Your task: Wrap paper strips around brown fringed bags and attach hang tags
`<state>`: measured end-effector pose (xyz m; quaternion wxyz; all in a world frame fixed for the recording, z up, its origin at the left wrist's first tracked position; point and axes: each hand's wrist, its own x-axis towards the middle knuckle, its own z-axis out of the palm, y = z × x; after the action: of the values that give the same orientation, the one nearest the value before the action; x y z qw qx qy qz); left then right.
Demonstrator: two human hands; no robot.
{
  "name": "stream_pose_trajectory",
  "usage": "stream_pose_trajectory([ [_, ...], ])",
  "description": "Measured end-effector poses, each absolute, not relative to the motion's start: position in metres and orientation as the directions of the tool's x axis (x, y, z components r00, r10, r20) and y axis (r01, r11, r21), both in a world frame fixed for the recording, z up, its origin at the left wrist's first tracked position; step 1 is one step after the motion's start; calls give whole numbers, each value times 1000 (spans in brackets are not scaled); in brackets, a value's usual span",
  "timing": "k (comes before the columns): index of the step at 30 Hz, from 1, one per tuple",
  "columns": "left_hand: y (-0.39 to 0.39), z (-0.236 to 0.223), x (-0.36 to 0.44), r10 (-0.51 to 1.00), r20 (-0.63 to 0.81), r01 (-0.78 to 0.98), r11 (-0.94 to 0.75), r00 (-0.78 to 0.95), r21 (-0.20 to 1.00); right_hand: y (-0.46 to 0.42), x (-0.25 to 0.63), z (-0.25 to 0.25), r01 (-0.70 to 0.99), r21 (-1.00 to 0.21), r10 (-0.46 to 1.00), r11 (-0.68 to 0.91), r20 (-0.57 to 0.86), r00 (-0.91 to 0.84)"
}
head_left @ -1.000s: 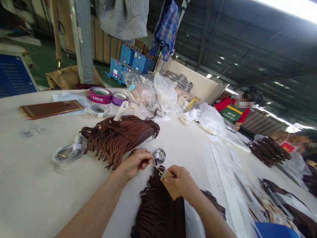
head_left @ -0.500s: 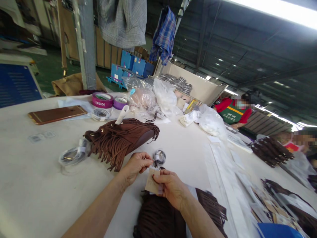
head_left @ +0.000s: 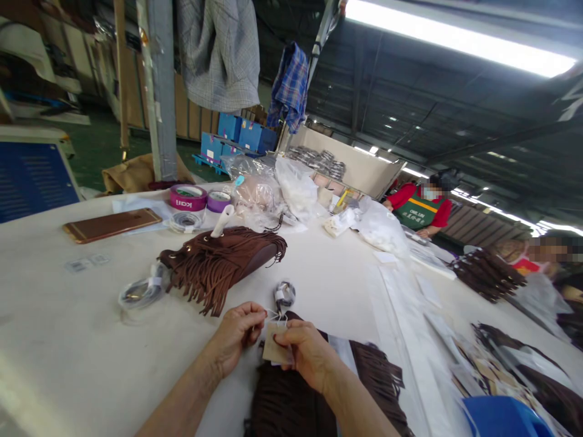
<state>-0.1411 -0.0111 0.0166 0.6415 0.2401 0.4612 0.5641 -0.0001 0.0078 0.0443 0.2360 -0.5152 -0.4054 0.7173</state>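
Observation:
My right hand [head_left: 306,351] pinches a tan hang tag [head_left: 272,347] between thumb and fingers. A thin white string [head_left: 274,314] runs from the tag toward my left hand [head_left: 240,332], whose thumb and forefinger are closed on its end. Beneath the tag lies a dark brown fringed bag [head_left: 282,394], partly hidden by my right hand and forearm. Just beyond the tag rests a small wrapped strap coil [head_left: 285,294]. Another brown fringed bag [head_left: 228,261] lies farther off, with a white wrapped piece [head_left: 223,220] sticking up from it.
A plastic-wrapped strap coil [head_left: 142,292], a phone [head_left: 112,224] and tape rolls [head_left: 187,198] are on the left of the table. Plastic bags [head_left: 296,188] pile up at the back. Right of me are white sheets [head_left: 401,328] and a blue object [head_left: 505,417]. A co-worker [head_left: 419,209] stands beyond.
My left hand has drawn slightly left and nearer, away from the tag, and the white string now shows stretched between them. My right hand still grips the tag. The camera view has tilted up.

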Motion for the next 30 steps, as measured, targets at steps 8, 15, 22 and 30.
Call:
stream_pose_trajectory([
  [8,-10,17,-136,948,-311,-502,236,-71,832,0,28,57,200,-823,710,-532,-562,-424],
  [15,-14,16,-136,955,-298,-495,259,1,829,-7,22,61,198,-803,693,-563,-589,-416],
  [22,-29,16,-133,948,-315,-518,288,38,805,-12,4,47,18,-818,758,-575,-540,-366],
  [30,-30,12,-131,952,-306,-518,255,-15,817,-22,10,53,73,-866,768,-495,-476,-429],
])
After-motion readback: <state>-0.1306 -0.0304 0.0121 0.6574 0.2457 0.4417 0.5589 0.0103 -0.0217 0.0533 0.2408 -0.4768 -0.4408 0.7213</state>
